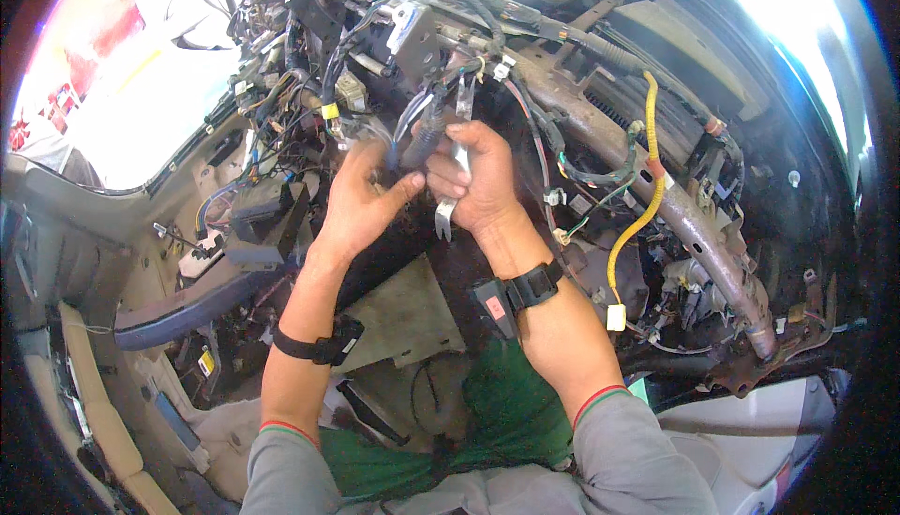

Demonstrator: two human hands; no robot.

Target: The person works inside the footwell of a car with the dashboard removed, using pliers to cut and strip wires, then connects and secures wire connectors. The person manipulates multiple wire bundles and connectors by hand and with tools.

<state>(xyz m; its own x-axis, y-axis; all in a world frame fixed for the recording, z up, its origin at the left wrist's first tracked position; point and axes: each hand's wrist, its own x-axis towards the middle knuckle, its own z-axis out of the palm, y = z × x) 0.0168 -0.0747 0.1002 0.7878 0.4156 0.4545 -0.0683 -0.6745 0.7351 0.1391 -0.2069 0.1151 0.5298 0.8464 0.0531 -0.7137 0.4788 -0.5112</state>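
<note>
My right hand (483, 178) is closed round a flat silver pry tool (445, 218). Its forked end sticks out below my fingers, and its other end rises above them among the wires. A dark wire bundle (427, 135) in a ribbed sleeve runs down between my hands, and the right fingers touch it. My left hand (366, 198) is closed at the wires just left of that bundle, thumb pointing toward the right hand. Its fingertips are partly hidden, with blue and white wires (410, 119) emerging beside them. Exactly what they grip does not show.
A rusty metal crossbeam (689, 224) slants across the right, with a yellow cable (637, 220) ending in a white connector (615, 317). Tangled wiring (272, 107) and a metal bracket (411, 32) crowd the far side. A dark curved trim piece (187, 316) lies at left.
</note>
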